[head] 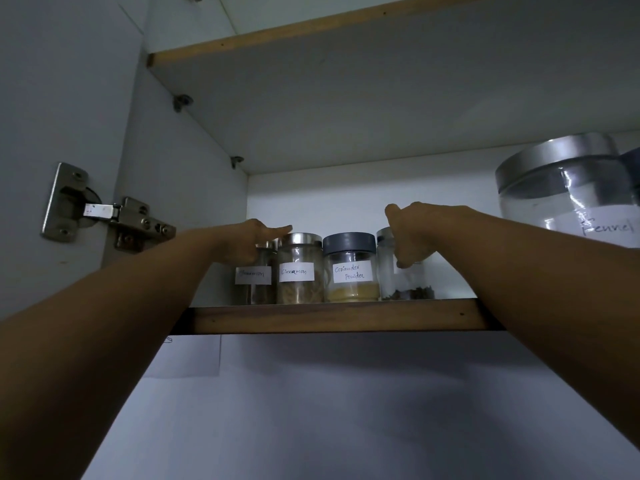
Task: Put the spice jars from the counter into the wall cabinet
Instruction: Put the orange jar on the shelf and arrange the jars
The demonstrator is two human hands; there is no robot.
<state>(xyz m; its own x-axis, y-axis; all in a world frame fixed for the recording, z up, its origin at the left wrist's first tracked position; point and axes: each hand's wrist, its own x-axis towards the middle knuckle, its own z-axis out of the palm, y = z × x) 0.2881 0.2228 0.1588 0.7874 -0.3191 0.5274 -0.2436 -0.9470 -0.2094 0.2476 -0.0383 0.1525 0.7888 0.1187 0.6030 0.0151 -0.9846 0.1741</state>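
Several small glass spice jars stand in a row at the front of a cabinet shelf (332, 318). My left hand (251, 242) is wrapped around the leftmost jar (254, 284), whose label is blurred. Beside it stand the cinnamon jar (299, 271) with a steel lid and the coriander powder jar (349, 268) with a grey lid. My right hand (412, 233) grips the rightmost jar (403, 282), which holds dark bits at its bottom; its label is hidden.
A large glass jar labelled Fennel (568, 192) with a steel lid stands at the right of the same shelf. Another shelf (277, 39) sits above. The open door's metal hinge (104, 211) is at the left wall.
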